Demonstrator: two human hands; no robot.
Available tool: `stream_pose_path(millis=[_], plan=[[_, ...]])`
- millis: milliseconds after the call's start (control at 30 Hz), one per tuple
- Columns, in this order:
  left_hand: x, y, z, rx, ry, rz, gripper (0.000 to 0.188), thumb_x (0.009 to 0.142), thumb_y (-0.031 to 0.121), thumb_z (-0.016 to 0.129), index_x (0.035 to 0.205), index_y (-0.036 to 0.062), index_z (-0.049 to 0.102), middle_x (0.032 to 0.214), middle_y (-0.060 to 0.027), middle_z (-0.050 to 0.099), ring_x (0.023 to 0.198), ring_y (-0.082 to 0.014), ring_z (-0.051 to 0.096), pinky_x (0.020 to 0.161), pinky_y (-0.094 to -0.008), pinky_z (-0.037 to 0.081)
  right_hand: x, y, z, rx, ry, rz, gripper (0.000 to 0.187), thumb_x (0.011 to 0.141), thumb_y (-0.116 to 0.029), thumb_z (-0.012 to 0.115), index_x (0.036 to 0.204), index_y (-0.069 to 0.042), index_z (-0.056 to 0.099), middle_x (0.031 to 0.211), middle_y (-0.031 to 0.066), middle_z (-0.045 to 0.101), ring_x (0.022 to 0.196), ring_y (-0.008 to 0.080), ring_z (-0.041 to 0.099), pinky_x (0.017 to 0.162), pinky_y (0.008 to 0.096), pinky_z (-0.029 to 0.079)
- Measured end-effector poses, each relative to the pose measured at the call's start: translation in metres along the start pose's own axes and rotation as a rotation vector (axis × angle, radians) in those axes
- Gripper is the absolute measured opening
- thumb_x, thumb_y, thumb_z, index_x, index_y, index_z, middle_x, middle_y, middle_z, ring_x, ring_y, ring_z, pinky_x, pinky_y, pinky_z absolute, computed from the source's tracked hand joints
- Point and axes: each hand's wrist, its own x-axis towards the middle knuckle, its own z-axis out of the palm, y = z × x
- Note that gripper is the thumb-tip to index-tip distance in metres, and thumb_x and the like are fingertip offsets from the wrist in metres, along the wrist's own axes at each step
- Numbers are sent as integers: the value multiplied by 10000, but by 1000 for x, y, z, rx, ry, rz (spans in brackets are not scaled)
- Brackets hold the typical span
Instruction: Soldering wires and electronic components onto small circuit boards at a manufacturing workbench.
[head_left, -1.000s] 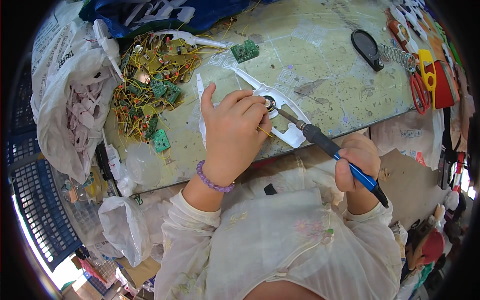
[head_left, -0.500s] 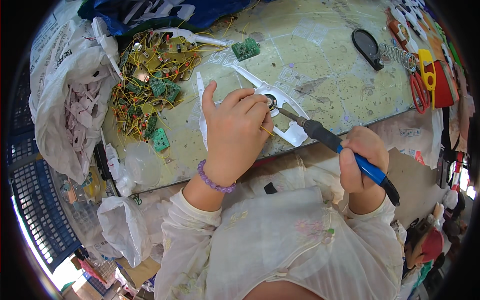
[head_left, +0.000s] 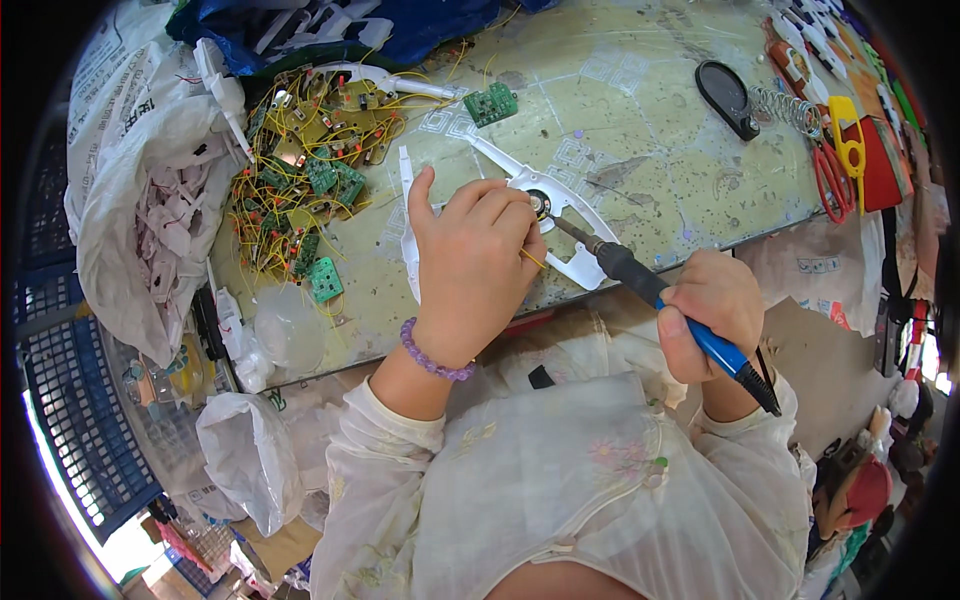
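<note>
My right hand is closed around the blue handle of a soldering iron. The iron's tip rests at a small round speaker set in a white plastic housing. Over the housing's left part lies my left hand, its thumb and forefinger pinched beside the speaker and its little finger sticking up. A short yellow wire comes out from under those fingers; its other end is hidden. Another white plastic piece shows left of that hand, partly covered.
A heap of circuit boards with yellow wires lies at the left, beside a bag of white parts. One green board sits apart. A magnifier, a coiled spring and red-handled scissors lie far right.
My right hand and the soldering iron have shifted slightly left, the tip staying at the speaker. The left hand keeps its pose, and the view has moved a little.
</note>
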Motion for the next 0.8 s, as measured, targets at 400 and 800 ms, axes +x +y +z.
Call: stream_pose_path(millis=[400,800], plan=[[2,-1,2,-15,16,26,60,706,80,653,749,107,621,860,18,644,914,-172,603,1014,-539,282,-33,-2,-7,-101,126,-9,153,838,-109,549,910,22,519,617,107,494,476,205,423,443,325,341],[4,-16,-35,-179,-151,18,241,757,97,699,993,128,660,1081,-25,644,1061,-222,582,1039,-499,297,-47,7,-13,-15,364,63,149,800,-50,591,913,23,528,632,101,520,478,202,457,456,313,356]])
